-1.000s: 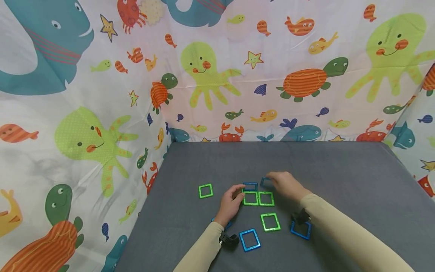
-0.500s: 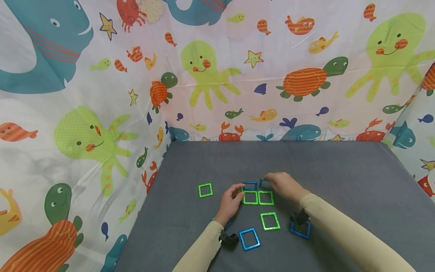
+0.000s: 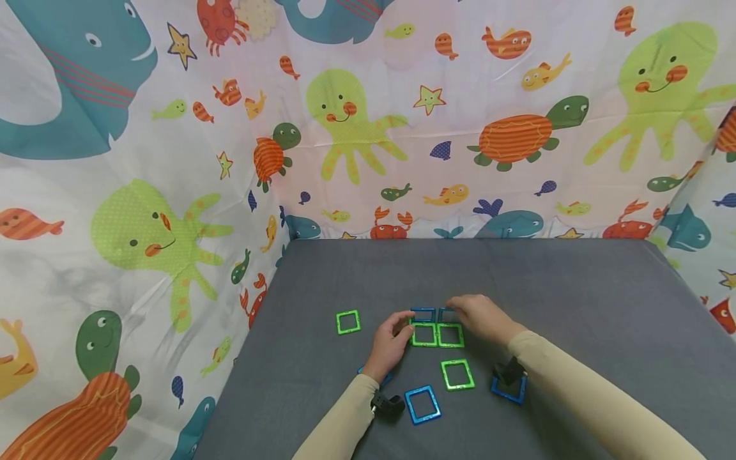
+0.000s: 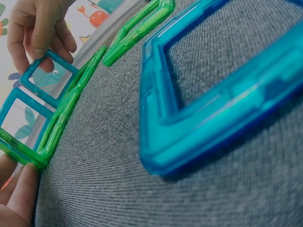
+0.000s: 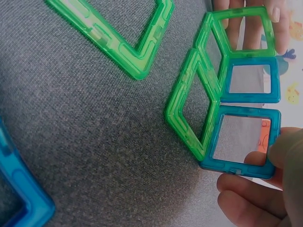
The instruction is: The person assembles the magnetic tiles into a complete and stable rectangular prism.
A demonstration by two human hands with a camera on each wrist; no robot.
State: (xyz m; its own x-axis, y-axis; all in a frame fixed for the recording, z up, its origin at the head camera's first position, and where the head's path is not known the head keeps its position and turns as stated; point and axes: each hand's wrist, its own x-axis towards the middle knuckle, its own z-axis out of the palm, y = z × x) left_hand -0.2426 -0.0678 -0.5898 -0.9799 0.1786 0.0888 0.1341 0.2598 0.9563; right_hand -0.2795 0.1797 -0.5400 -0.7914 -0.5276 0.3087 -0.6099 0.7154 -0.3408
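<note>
Your right hand (image 3: pixel 483 317) is pinching the right blue square (image 5: pixel 248 112), which is standing upright at the far edge of the two flat green squares (image 3: pixel 451 347). The left blue square (image 5: pixel 251 99) is standing just beside it. Your left hand (image 3: pixel 390 345) is holding the upright green square (image 5: pixel 251 53) at their left end. Nearer you, a loose green square (image 3: pixel 458 388) and a loose blue square (image 3: pixel 424 420) are lying between your forearms.
</note>
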